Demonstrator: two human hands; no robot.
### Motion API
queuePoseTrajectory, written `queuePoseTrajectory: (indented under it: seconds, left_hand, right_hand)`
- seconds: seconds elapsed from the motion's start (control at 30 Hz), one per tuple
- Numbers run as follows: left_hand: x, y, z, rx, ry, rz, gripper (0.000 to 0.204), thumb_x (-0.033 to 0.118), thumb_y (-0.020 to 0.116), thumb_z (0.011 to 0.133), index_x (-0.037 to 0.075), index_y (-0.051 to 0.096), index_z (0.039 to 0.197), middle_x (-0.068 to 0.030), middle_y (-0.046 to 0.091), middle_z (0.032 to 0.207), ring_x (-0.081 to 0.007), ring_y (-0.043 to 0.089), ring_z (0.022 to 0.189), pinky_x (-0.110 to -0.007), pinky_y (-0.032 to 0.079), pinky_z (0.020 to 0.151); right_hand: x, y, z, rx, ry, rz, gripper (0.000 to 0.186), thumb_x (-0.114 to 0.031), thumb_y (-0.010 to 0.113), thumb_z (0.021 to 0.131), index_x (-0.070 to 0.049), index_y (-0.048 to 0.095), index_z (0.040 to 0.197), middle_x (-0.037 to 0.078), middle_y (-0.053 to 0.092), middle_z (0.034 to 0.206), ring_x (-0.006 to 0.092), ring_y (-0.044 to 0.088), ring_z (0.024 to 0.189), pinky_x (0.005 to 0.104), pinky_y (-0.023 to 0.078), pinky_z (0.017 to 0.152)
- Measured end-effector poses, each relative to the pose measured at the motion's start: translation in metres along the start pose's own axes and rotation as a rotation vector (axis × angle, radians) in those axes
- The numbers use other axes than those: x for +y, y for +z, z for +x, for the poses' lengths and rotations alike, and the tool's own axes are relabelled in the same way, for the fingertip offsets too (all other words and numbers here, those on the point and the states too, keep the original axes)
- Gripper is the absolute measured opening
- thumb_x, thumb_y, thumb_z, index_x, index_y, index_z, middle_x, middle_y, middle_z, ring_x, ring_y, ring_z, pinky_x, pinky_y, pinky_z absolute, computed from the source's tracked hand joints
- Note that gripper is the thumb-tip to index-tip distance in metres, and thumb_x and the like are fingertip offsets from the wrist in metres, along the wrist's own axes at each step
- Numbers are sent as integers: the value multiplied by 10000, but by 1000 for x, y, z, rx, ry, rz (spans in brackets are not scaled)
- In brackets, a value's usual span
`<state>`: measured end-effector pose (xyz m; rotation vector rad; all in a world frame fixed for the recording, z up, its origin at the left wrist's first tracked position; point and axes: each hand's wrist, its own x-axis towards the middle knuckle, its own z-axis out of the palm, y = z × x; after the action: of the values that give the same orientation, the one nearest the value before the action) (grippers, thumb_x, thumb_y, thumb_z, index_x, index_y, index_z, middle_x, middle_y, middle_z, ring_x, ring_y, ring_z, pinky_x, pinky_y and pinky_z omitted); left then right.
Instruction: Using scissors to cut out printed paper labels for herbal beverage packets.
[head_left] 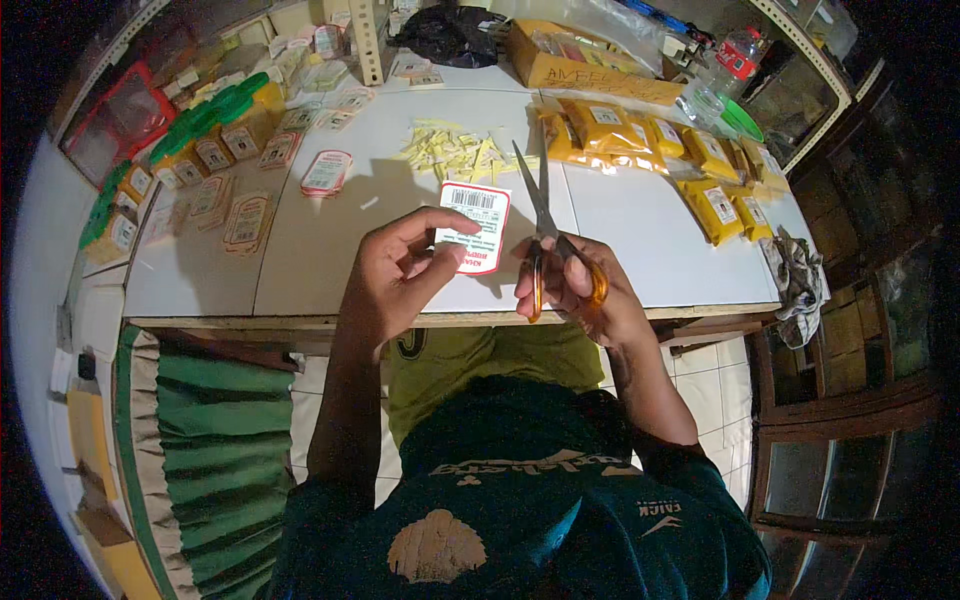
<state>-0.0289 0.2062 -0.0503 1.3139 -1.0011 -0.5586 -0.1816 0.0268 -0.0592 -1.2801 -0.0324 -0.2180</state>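
1. White table (660, 265): yellow slips (455, 152) lie heaped centrally, apparently for easy reach.
2. Left hand (398, 262) pinches the label (485, 207) just left of the scissors (545, 222), seemingly leaving its print exposed.
3. Right hand (603, 295) grips the scissors, tips pointing away, presumably for control.

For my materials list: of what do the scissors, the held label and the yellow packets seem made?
Scissors: grey metal blades, probably steel, by their dull sheen; glossy amber handles, likely plastic. Label: probably paper or thin card, flat and printed; coating unclear. Yellow packets: likely glossy plastic film, as crinkled highlights suggest.
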Motion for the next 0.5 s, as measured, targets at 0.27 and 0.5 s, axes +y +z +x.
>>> queuePoseTrajectory:
  seconds: [0.27, 0.5]
  left_hand:
    - [-3, 6, 0, 114, 54, -65, 137, -36, 618, 853, -13, 628, 988, -36, 631, 895, -58, 574, 757, -198, 467, 710]
    - [0, 14, -1, 238, 121, -247, 199, -20, 666, 826, -20, 636, 1023, -54, 650, 927, -75, 614, 773, -186, 476, 624]
  right_hand:
    - [-5, 9, -22, -4, -55, -188, 491, -237, 708, 845, 17, 515, 1219, 74, 646, 918, 133, 620, 845, 280, 491, 788]
    - [-2, 16, -36, -5, -116, -285, 532, -151, 777, 757, 13, 531, 1199, 36, 624, 881, 98, 585, 815, 245, 463, 766]
